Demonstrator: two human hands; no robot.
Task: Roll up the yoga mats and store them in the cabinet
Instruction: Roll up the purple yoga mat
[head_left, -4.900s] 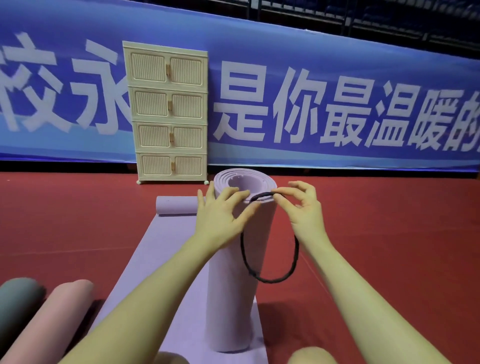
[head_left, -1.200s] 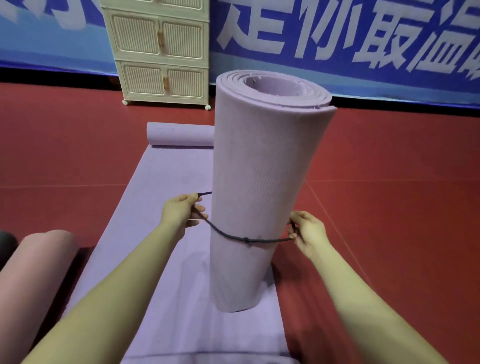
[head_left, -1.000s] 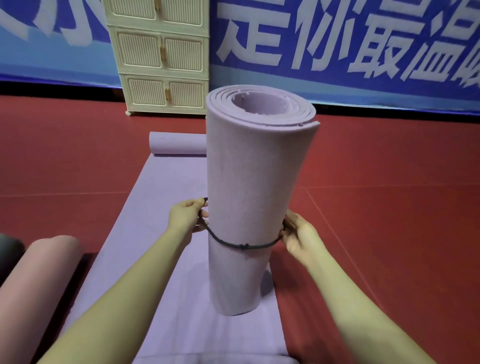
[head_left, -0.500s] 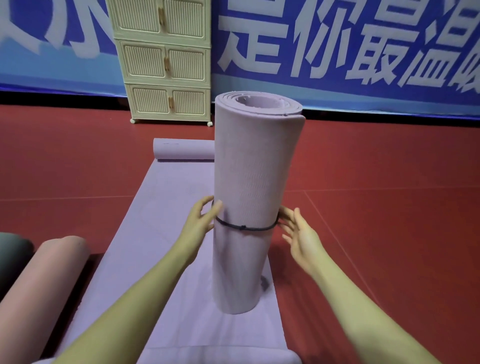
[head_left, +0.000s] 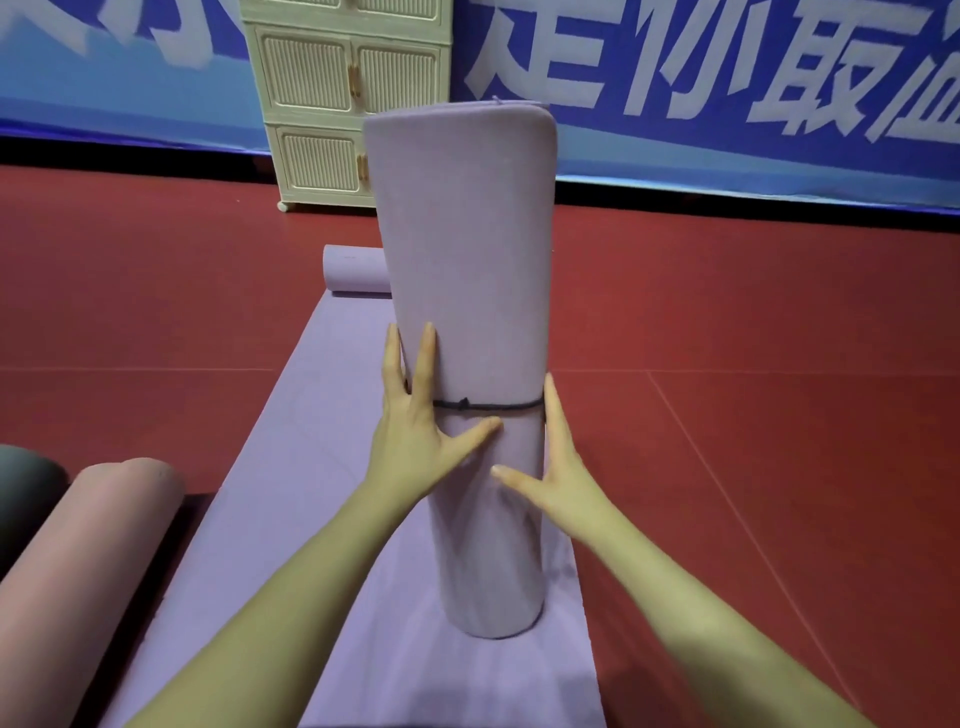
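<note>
A rolled lilac yoga mat (head_left: 467, 270) stands upright on end in the middle of the view. A black elastic band (head_left: 488, 405) circles it about halfway down. My left hand (head_left: 421, 421) lies flat on the roll's left side with straight fingers. My right hand (head_left: 558, 467) presses its right side, fingers straight, thumb across the front. The roll stands on a second lilac mat (head_left: 291, 509) spread on the floor, its far end (head_left: 353, 267) still curled. The cream cabinet (head_left: 343, 98) stands behind, doors closed.
A rolled pink mat (head_left: 88, 561) lies at the lower left, with a dark grey roll (head_left: 21, 493) beside it at the frame edge. Red floor (head_left: 753, 415) stretches to the right and left. A blue banner (head_left: 727, 78) backs the cabinet.
The black band went from the top of the roll down to its middle. Both hands let go of the band and now lie flat against the roll's sides.
</note>
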